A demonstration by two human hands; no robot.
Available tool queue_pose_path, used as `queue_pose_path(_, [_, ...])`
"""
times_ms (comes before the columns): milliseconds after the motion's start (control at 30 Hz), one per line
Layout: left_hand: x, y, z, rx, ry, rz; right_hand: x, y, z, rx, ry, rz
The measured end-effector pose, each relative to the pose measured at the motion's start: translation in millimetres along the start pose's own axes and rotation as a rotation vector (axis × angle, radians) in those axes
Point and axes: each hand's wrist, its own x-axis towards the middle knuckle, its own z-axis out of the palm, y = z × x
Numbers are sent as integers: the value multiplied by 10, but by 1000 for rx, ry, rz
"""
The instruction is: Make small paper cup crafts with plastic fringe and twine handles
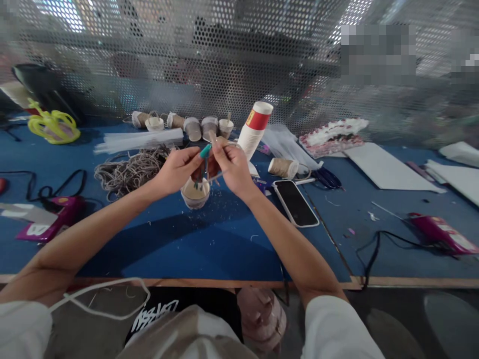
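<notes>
My left hand (178,168) and my right hand (235,168) meet above the middle of the table, both closed with fingertips pinched together. Long nails show, a teal one on the left thumb. A thin pale strand (216,176) runs between the fingers; its kind is unclear, and the fingers partly hide it. Just below the hands, a small cup (195,198) stands upright, apparently wrapped in light cord. Beyond my left wrist lies a tangled heap of grey cord (129,172). Behind my right hand leans a tall stack of paper cups (252,133).
Several cord-wrapped cups (192,128) line the back, beside translucent sticks (140,140). A phone (296,203) and a cord-wrapped cup on its side (283,168) lie right. Purple glue guns (56,219) with trailing cables rest at both sides. A perforated metal screen (232,60) closes the back.
</notes>
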Motion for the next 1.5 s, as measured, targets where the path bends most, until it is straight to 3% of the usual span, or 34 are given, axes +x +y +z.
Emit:
queue_pose_path(100, [-35,4,32,100,90,58,-32,-12,28,-27,75,-34])
queue_pose_path(433, [-70,33,50,236,124,134,-53,-34,46,-46,152,-66])
queue_pose_path(633, [-79,-5,78,227,206,130,-62,17,61,-56,111,-145])
queue_pose_path(867, [-80,-86,137,148,303,224,-103,10,100,-107,137,-220])
queue_pose_path(1233, [-116,-35,147,322,401,329,-126,1,94,-116,97,-216])
queue_pose_path(1367, [-120,-71,160,369,471,386,-143,47,141,-122,135,-257])
queue_pose_path(1500, [-112,-120,154,330,476,351,-154,92,180,-173,182,-292])
